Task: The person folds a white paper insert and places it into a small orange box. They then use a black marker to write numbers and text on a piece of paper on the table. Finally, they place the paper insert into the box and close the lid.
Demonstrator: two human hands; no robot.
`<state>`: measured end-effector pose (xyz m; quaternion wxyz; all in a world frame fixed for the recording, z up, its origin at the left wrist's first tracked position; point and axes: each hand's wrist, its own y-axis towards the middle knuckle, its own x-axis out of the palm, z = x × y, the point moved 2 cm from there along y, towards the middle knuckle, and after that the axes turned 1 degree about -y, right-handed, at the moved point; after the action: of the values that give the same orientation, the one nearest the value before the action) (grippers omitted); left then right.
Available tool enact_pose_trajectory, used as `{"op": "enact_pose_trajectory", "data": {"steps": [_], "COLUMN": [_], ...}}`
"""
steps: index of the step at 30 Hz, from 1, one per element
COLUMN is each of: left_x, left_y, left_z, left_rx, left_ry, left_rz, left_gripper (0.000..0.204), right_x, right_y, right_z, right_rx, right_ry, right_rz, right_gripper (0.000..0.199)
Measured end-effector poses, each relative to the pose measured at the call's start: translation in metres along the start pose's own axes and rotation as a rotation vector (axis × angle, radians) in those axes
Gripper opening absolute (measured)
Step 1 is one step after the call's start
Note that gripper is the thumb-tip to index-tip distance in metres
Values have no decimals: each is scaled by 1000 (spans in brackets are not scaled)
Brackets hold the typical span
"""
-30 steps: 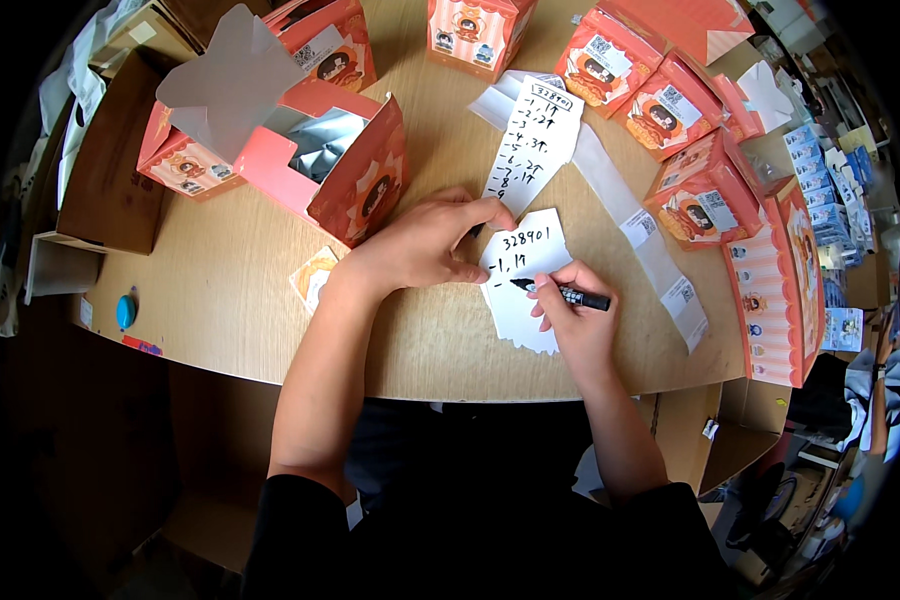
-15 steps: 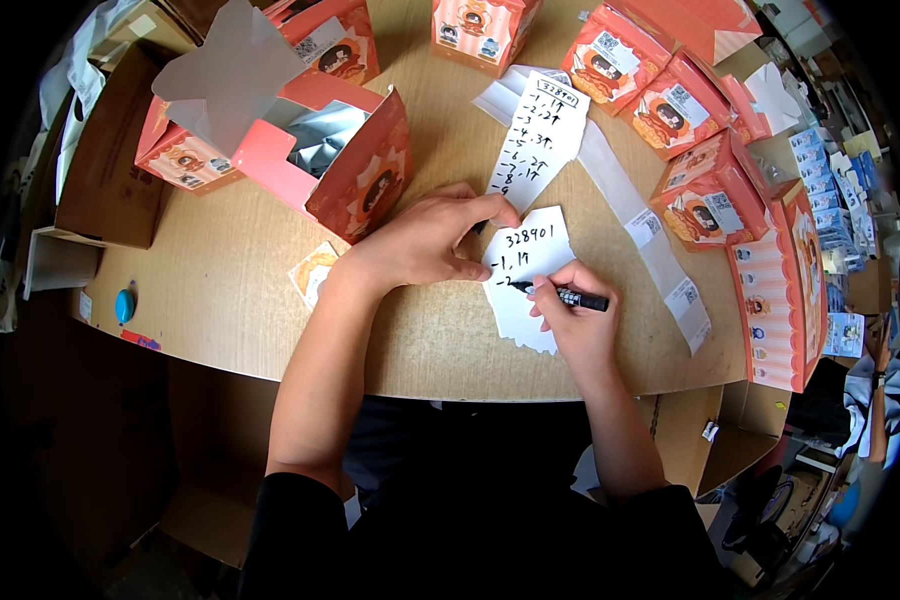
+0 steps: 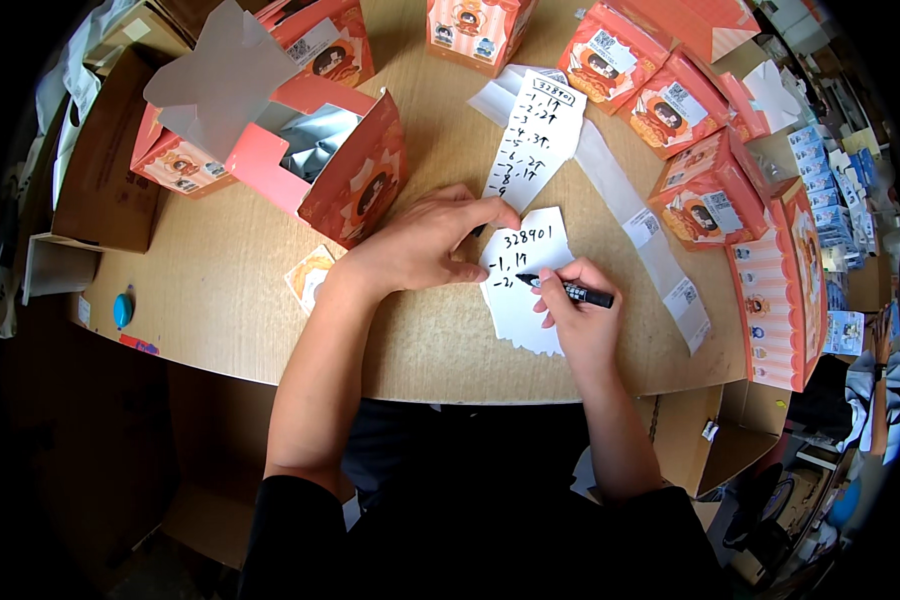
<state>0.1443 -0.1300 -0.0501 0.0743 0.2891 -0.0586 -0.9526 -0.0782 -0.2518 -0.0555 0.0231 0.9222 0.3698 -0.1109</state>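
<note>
My right hand [image 3: 582,305] is closed around a black marker [image 3: 582,293]. The marker's tip is just above a torn white paper slip [image 3: 530,325] with a few handwritten black lines. My left hand [image 3: 415,240] rests on the table at the slip's left, thumb and index finger spread and touching its edge; the other fingers are curled and partly hidden. A small dark thing [image 3: 479,230] peeks out below the left index finger, too little of it showing to name. Above the slip lies a longer handwritten paper list [image 3: 532,140], its lower end by my left hand.
An opened red box [image 3: 355,190] with silver packets [image 3: 317,140] stands at the left. Several red boxes [image 3: 705,190] line the right side. A white label strip [image 3: 625,200] runs beside the papers. A square card [image 3: 310,278] lies near my left forearm, a blue object [image 3: 123,310] farther left.
The marker's tip has shifted slightly up and right, and a small mark has been added on the slip's lower line. My left hand stays in place.
</note>
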Motion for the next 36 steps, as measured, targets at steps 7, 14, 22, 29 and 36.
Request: {"op": "enact_pose_trajectory", "data": {"steps": [7, 14, 22, 29, 36], "left_x": [-2, -2, -4, -1, 1], "left_y": [1, 1, 1, 0, 3], "left_z": [6, 5, 8, 6, 10], "left_rx": [-43, -5, -64, 83, 34], "left_ry": [-29, -19, 20, 107, 76], "left_rz": [-32, -12, -72, 5, 85], "left_gripper": [61, 62, 67, 60, 59], "right_x": [-5, -3, -6, -6, -8], "right_y": [0, 1, 0, -1, 0], "right_z": [5, 3, 6, 10, 12], "right_rx": [2, -3, 13, -10, -28], "right_ry": [49, 82, 96, 103, 129], "right_rz": [33, 53, 48, -23, -32], "right_gripper": [23, 22, 24, 25, 25]}}
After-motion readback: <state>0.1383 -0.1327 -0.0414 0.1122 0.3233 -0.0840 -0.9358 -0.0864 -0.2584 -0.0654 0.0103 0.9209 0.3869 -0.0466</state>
